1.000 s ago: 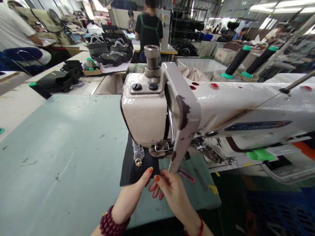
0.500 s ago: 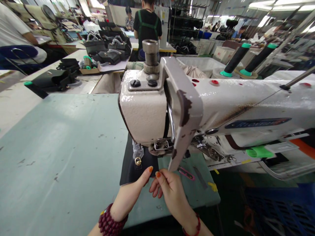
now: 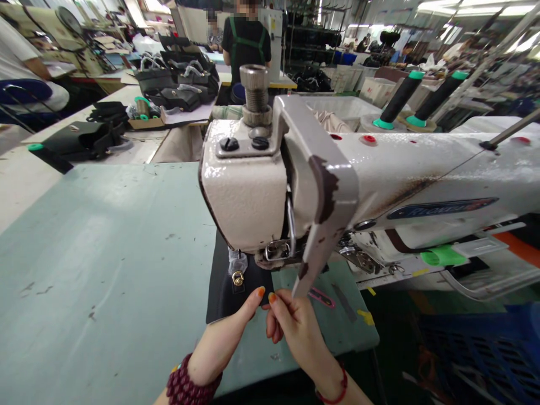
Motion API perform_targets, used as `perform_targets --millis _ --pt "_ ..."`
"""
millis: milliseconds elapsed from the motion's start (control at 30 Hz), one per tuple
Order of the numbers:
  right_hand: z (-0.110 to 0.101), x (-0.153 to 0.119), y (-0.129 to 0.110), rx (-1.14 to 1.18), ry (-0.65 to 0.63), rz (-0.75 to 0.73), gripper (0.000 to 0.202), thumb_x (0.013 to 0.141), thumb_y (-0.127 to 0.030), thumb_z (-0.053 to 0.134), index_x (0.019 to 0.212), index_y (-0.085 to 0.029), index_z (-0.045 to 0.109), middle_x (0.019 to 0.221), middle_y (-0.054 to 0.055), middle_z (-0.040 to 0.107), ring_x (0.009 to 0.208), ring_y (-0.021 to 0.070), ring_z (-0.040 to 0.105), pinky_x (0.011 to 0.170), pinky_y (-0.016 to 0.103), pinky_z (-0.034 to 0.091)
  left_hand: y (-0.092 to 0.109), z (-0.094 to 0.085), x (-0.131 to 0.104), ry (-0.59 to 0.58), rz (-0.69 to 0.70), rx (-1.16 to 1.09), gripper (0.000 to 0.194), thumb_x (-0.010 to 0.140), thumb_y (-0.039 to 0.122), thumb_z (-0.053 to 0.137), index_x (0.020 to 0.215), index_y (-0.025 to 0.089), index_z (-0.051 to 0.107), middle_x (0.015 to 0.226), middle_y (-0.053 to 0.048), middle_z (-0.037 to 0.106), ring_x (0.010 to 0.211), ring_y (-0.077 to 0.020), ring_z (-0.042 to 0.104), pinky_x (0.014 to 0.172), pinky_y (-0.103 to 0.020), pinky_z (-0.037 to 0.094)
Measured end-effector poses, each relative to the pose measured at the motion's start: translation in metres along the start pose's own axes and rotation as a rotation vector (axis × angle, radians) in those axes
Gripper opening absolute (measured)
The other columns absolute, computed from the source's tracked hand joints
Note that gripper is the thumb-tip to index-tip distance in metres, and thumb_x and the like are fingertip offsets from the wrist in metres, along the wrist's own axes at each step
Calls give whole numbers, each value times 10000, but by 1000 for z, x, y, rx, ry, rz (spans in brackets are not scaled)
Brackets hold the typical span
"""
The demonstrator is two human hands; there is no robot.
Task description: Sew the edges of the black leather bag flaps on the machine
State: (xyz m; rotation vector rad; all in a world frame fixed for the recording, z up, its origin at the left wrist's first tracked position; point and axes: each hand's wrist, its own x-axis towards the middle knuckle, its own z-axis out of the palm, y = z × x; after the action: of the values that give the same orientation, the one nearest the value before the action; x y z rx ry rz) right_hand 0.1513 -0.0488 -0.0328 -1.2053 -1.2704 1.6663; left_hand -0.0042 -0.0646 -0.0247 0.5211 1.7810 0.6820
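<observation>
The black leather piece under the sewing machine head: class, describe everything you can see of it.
The black leather piece is a flat, dark, matte panel lying on the green table, its far part hidden beneath the sewing machine head. A small gold ring fitting sits on it near the needle area. The left hand presses its near edge; the right hand pinches beside that edge.

Only lettering in view: a dark blue nameplate (image 3: 441,208) on the front of the white sewing machine's arm (image 3: 422,169), raised script too blurred and skewed to read. Nothing legible elsewhere: no numbers, no signs, no labels on the background benches or bags.
</observation>
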Motion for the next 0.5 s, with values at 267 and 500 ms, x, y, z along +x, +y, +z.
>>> perform_targets --millis 267,500 --pt "0 14 -8 8 28 -22 389 965 -430 483 739 -138 607 499 -23 549 413 72 483 433 158 380 10 6 10 -15 142 -104 549 651 587 779 948 125 773 1042 -127 759 1093 -314 657 932 -386 537" --pt "1 24 -14 25 42 -33 386 949 -419 491 732 -128 621 499 -16 557 414 73 488 431 157 380 24 9 16 -102 362 -138 489 750 552 715 977 122 759 961 -108 747 881 -250 669 754 -322 552"
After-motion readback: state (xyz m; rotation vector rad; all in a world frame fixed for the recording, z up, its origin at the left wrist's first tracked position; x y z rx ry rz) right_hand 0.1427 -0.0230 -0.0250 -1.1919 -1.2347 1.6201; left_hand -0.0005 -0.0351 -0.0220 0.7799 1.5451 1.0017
